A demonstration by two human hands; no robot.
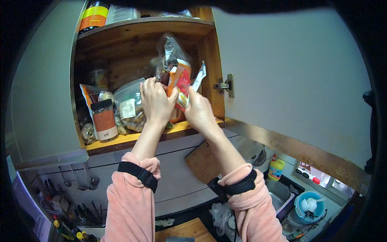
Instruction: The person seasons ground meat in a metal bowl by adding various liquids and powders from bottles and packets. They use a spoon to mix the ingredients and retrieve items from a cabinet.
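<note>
Both my hands reach into a wooden wall cabinet (208, 69). My left hand (157, 101) is at the left side of an orange packet (173, 79) and a clear plastic bag (170, 50); its fingertips are hidden, so its grip cannot be told. My right hand (199, 109) holds a red and white packet (183, 87) by its edge. A narrow white and blue packet (200, 75) stands up just beyond that hand. To the left of my left hand is a labelled zip bag (131, 106), and beside it a black-lidded jar (105, 121).
The open cabinet door (290, 75) spreads to the right on its metal hinge (226, 86). Bottles and containers stand on the upper shelf (145, 21). Below are hanging ladles (81, 184), a cutting board (204, 161), a sink (276, 193) and a blue basin (310, 207).
</note>
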